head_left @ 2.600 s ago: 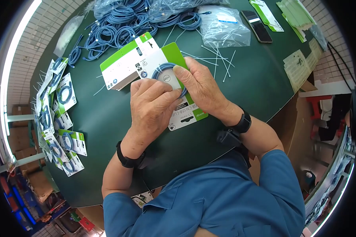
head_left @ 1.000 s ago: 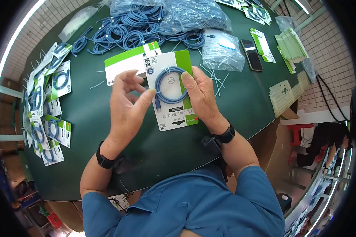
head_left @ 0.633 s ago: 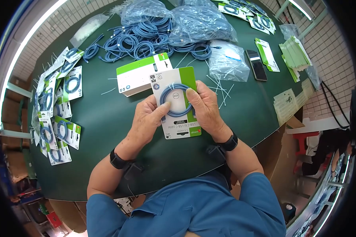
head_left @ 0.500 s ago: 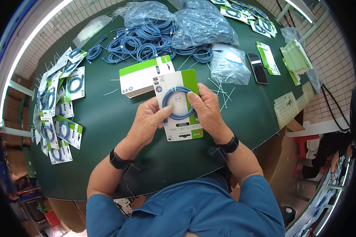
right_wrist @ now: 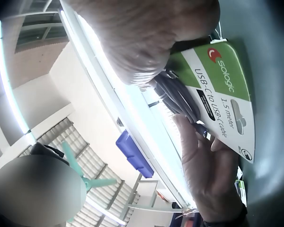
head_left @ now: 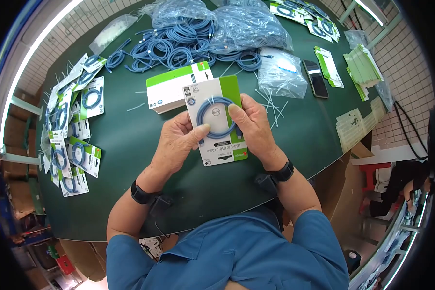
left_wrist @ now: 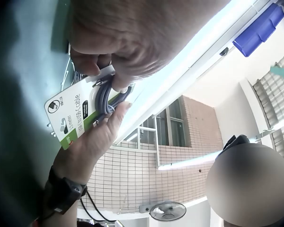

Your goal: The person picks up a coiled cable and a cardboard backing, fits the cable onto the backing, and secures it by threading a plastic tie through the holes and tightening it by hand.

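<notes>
A white and green cardboard card [head_left: 211, 155] is held up between both hands, with a coiled blue cable [head_left: 201, 110] lying on its face. The left hand [head_left: 175, 143] pinches the card's left edge, thumb on the coil. At the right edge the right hand [head_left: 257, 126] grips card and coil, its thumb on top. In the left wrist view the card [left_wrist: 66, 109] shows its printed end and a cable plug. The right wrist view shows the printed card [right_wrist: 227, 94] and dark-looking coil [right_wrist: 180, 101]. Fingers behind the card are hidden.
Behind the card lies a stack of cards [head_left: 171, 89]. Loose blue cables [head_left: 174, 46] and a plastic bag of cables [head_left: 251, 29] are at the back. Carded cables [head_left: 60, 121] line the left; a phone [head_left: 316, 79] and white ties [head_left: 275, 108] lie right.
The left hand, earlier lifted off with fingers spread, has come back to the card's left edge. Lately the card has moved slightly away from the body and both hands keep their grip.
</notes>
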Motion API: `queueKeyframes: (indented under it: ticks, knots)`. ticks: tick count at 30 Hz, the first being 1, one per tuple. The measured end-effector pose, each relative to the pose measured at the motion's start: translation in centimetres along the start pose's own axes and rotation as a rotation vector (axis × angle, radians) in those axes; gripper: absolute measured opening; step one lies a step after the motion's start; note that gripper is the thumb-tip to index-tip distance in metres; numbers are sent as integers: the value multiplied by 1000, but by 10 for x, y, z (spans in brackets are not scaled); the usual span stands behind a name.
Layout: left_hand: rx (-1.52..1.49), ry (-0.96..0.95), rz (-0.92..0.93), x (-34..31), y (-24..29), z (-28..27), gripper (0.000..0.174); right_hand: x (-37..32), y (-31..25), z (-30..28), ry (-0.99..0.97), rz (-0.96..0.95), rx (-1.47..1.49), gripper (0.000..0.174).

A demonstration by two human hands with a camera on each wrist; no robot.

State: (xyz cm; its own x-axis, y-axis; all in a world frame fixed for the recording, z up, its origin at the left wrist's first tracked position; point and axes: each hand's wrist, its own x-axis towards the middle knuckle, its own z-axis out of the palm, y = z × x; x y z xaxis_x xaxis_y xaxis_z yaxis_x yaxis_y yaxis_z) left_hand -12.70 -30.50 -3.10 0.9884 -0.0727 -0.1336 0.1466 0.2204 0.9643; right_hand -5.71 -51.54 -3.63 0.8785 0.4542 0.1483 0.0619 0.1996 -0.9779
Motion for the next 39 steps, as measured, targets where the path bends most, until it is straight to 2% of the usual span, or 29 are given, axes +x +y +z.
queueKeyframes:
  ticks: [5,10,12,14,16,18,23,27,30,33,37,39]
  knots:
    - [2,14,7,-1,2,-4,30,-3,-3,1,-74,52,35,37]
    - [-3,-56,-43,-6,2,-3,32,-4,-5,1,-81,98,-19,38]
    - [27,-59,-18,-8,12,1,34,-3,-7,5,15,29,-125,31]
    - [-85,-93,22,-8,3,1,37,-2,-11,5,37,24,-276,28]
    - [-116,-102,28,-6,-4,1,37,-4,-13,7,37,35,-261,30]
    - [-161,-91,54,-7,-8,0,34,-6,-4,11,61,45,-62,32]
    - [-66,-36,44,-23,16,-8,31,-4,-7,22,59,-69,116,34]
    - [-15,73,53,-29,29,-40,31,-4,-3,6,107,12,111,31]
    - [-23,304,220,-23,47,-74,30,-2,-1,0,83,139,-11,24]
    - [-49,479,338,-7,76,-136,30,-2,1,0,40,154,-19,23]
    - [-261,716,664,2,127,-213,50,-4,-2,2,7,181,-36,21]
    - [-287,704,580,-2,114,-233,53,-4,-5,2,13,185,-42,21]
